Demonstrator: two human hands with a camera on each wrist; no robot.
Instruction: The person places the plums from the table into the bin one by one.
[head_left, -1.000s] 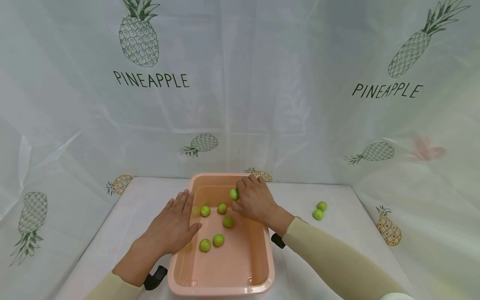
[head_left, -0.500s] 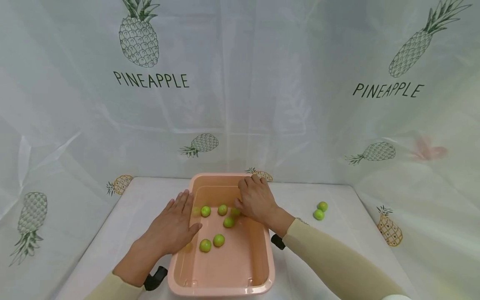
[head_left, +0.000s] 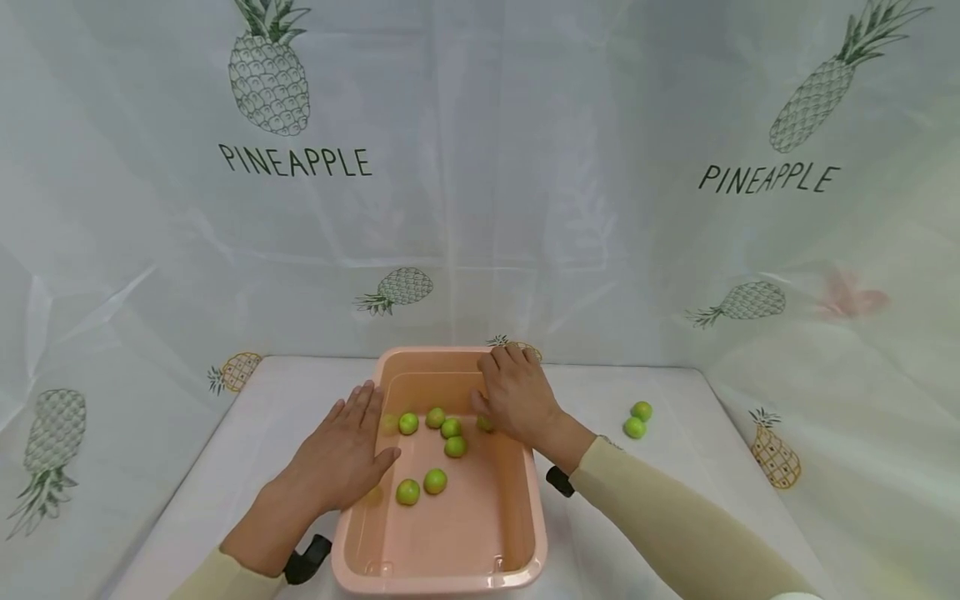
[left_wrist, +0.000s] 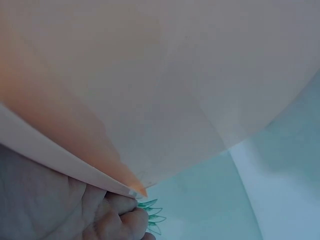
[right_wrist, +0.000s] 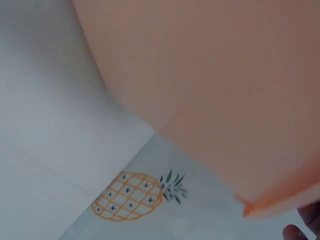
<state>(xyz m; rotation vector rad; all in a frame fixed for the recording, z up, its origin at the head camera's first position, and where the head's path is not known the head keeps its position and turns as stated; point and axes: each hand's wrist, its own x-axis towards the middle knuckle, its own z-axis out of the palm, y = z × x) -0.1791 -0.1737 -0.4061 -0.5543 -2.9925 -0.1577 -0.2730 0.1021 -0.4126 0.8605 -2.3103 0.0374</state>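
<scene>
A peach-pink plastic basin (head_left: 442,581) holds several small green limes (head_left: 435,481) on its floor. My left hand (head_left: 337,454) lies along the basin's left rim, fingers straight and pointing forward, thumb over the inside. In the left wrist view its palm (left_wrist: 45,200) is right at the rim. My right hand (head_left: 521,396) is over the far right part of the rim, fingers bent, thumb toward the inside. One lime (head_left: 485,424) shows partly below that thumb. The inside of the right hand is hidden, so I cannot tell whether it holds anything.
Two more limes (head_left: 638,419) lie on the white table (head_left: 675,467) to the right of the basin. Behind the table hangs a pale curtain (head_left: 525,208) printed with pineapples. Black straps (head_left: 307,560) are on both wrists.
The lime by my right thumb has dropped into the basin and rolled left among the others. Another lime now shows below the right hand. The left hand stays at the rim.
</scene>
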